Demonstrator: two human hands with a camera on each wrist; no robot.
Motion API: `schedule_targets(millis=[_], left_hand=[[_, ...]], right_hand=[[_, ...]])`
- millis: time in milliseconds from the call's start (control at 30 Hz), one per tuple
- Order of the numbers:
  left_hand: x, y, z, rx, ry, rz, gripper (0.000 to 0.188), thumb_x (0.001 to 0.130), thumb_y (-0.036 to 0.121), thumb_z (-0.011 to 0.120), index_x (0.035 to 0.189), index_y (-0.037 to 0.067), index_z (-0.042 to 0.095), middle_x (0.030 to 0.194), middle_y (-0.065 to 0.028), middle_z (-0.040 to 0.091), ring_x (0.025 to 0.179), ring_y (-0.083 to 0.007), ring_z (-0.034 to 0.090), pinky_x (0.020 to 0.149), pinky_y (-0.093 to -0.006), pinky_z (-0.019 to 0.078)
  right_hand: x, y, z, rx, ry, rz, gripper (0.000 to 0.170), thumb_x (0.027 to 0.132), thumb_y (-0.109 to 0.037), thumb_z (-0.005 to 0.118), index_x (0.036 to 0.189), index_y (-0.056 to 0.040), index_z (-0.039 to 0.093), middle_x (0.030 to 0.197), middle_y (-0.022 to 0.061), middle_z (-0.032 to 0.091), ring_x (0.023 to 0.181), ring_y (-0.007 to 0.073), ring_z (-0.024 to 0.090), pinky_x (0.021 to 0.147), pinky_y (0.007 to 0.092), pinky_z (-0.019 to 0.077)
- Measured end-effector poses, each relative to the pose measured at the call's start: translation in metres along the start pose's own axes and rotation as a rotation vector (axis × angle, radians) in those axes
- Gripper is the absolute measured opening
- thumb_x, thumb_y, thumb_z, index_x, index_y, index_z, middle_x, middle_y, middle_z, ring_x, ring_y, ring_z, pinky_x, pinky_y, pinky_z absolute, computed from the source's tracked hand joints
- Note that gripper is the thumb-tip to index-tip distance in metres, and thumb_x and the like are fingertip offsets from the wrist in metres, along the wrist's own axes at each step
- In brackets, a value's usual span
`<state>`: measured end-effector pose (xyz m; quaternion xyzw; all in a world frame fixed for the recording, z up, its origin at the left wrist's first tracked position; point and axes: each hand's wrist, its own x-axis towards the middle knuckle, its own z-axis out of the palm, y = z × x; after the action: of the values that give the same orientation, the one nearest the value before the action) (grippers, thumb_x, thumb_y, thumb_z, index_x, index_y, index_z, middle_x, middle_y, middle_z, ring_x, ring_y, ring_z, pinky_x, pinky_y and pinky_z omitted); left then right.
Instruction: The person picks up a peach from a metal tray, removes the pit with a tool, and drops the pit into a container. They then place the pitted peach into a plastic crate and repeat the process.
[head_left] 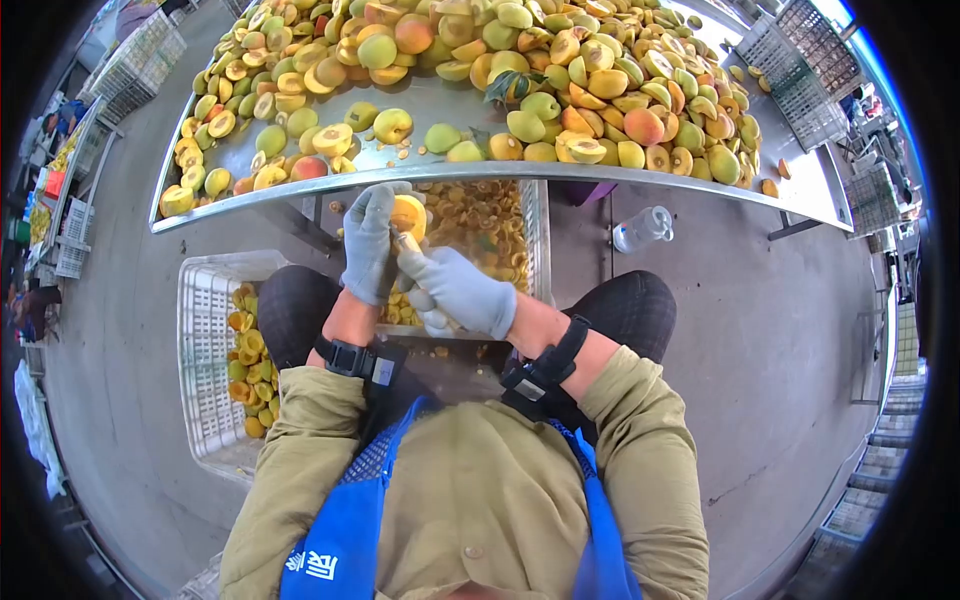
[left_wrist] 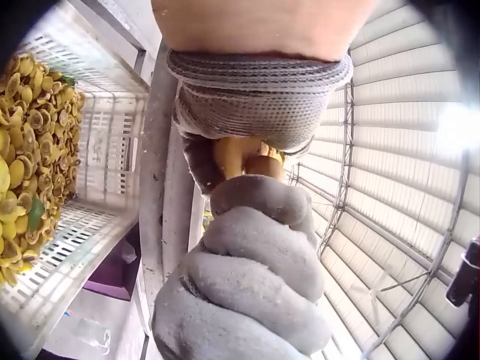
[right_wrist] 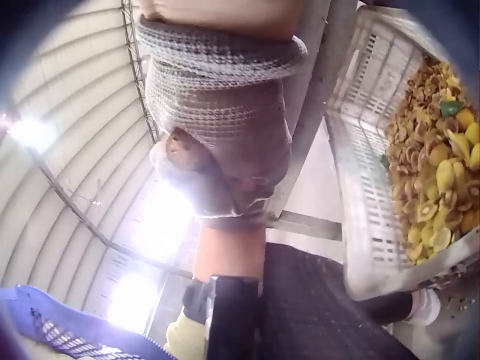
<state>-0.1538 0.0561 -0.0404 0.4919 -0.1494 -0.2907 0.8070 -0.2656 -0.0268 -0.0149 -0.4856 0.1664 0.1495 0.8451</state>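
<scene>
Left hand (head_left: 369, 245) grips a cut fruit (head_left: 410, 214), 11 o'clock in head view; right hand (head_left: 462, 290) a tool (head_left: 407, 241) (brown end plainest in right wrist view). White crate (head_left: 538, 240), 12 o'clock: cut pieces (head_left: 490, 215), green leaf (left_wrist: 36, 214) clearer from wrists. Second crate (head_left: 205, 350), 9 o'clock, head view only: fruit halves (head_left: 252, 355).

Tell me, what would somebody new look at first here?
Probably the huge heap of yellow, green and reddish fruit across the metal table at the top of the head view. Then maybe, just this side of its edge, the gloved left hand holding a yellow fruit piece, and the gloved right hand gripping a wooden handle.
</scene>
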Motion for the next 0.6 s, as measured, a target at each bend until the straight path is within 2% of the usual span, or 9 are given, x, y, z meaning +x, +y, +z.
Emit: schedule_targets(millis=[33, 67, 133, 233, 333, 367, 467, 500, 600], left_hand=[[0.002, -0.003, 0.000, -0.009, 0.030, 0.015, 0.034, 0.090, 0.035, 0.055, 0.099, 0.002, 0.059, 0.084, -0.0104, 0.064, 0.067, -0.0173, 0.062, 0.058, -0.0275, 0.0519], [0.004, -0.006, 0.000, -0.018, 0.055, 0.030, 0.034, 0.089, 0.034, 0.057, 0.101, 0.002, 0.059, 0.084, -0.0106, 0.064, 0.065, -0.0175, 0.062, 0.056, -0.0279, 0.0523], [0.006, -0.006, -0.006, -0.088, -0.051, -0.074, 0.032, 0.090, 0.033, 0.055, 0.105, 0.005, 0.056, 0.093, -0.0109, 0.063, 0.077, -0.0208, 0.063, 0.064, -0.0333, 0.0541], [-0.003, 0.005, 0.005, -0.275, -0.177, -0.181, 0.028, 0.092, 0.029, 0.052, 0.109, 0.007, 0.054, 0.107, -0.0109, 0.059, 0.093, -0.0240, 0.060, 0.076, -0.0394, 0.0532], [-0.002, -0.009, 0.009, -0.339, -0.145, -0.136, 0.027, 0.092, 0.029, 0.052, 0.108, 0.007, 0.054, 0.107, -0.0113, 0.059, 0.090, -0.0237, 0.061, 0.074, -0.0383, 0.0542], [-0.004, -0.009, 0.011, -0.277, -0.127, -0.128, 0.027, 0.092, 0.029, 0.052, 0.107, 0.007, 0.054, 0.106, -0.0112, 0.059, 0.089, -0.0232, 0.061, 0.072, -0.0373, 0.0545], [-0.008, -0.009, 0.013, -0.112, -0.061, -0.126, 0.027, 0.092, 0.031, 0.052, 0.104, 0.006, 0.054, 0.102, -0.0108, 0.060, 0.084, -0.0216, 0.062, 0.066, -0.0341, 0.0553], [-0.009, -0.009, 0.013, -0.075, -0.025, -0.138, 0.028, 0.092, 0.031, 0.052, 0.103, 0.006, 0.054, 0.100, -0.0105, 0.060, 0.081, -0.0209, 0.063, 0.064, -0.0330, 0.0554], [-0.003, -0.004, 0.012, -0.034, -0.009, -0.089, 0.030, 0.091, 0.034, 0.053, 0.102, 0.005, 0.054, 0.095, -0.0095, 0.060, 0.077, -0.0193, 0.063, 0.060, -0.0312, 0.0555]], right_hand=[[0.006, 0.004, 0.003, -0.238, 0.090, -0.092, 0.036, 0.094, -0.035, 0.043, 0.079, -0.0026, 0.046, 0.055, 0.0025, 0.044, 0.038, 0.0120, 0.044, 0.032, 0.0274, 0.0366], [0.006, 0.001, 0.000, -0.327, 0.100, -0.069, 0.035, 0.094, -0.035, 0.044, 0.079, -0.0025, 0.046, 0.055, 0.0027, 0.045, 0.038, 0.0119, 0.044, 0.032, 0.0273, 0.0366], [0.002, -0.010, -0.011, -0.512, 0.125, -0.022, 0.035, 0.093, -0.034, 0.044, 0.079, -0.0024, 0.046, 0.056, 0.0032, 0.045, 0.038, 0.0117, 0.044, 0.032, 0.0270, 0.0366], [-0.013, -0.025, -0.019, -0.436, 0.068, 0.039, 0.038, 0.093, -0.037, 0.044, 0.078, -0.0026, 0.047, 0.053, 0.0017, 0.045, 0.037, 0.0107, 0.045, 0.033, 0.0265, 0.0367], [-0.014, -0.024, -0.023, -0.502, 0.064, 0.045, 0.039, 0.093, -0.038, 0.044, 0.079, -0.0018, 0.048, 0.051, 0.0009, 0.044, 0.036, 0.0105, 0.044, 0.033, 0.0268, 0.0362], [-0.011, -0.020, -0.025, -0.542, 0.066, 0.041, 0.038, 0.093, -0.038, 0.045, 0.080, -0.0015, 0.048, 0.051, 0.0008, 0.043, 0.035, 0.0106, 0.044, 0.033, 0.0270, 0.0360], [-0.001, 0.001, -0.022, -0.684, 0.176, -0.118, 0.036, 0.092, -0.035, 0.047, 0.080, -0.0015, 0.049, 0.050, 0.0003, 0.042, 0.035, 0.0111, 0.044, 0.033, 0.0273, 0.0348], [-0.003, 0.002, -0.015, -0.605, 0.206, -0.038, 0.034, 0.092, -0.033, 0.048, 0.080, -0.0010, 0.049, 0.050, 0.0008, 0.042, 0.036, 0.0118, 0.044, 0.033, 0.0274, 0.0342], [-0.004, -0.001, -0.005, -0.200, 0.082, 0.022, 0.034, 0.093, -0.034, 0.049, 0.081, -0.0016, 0.048, 0.052, 0.0012, 0.044, 0.036, 0.0109, 0.042, 0.033, 0.0268, 0.0330]])
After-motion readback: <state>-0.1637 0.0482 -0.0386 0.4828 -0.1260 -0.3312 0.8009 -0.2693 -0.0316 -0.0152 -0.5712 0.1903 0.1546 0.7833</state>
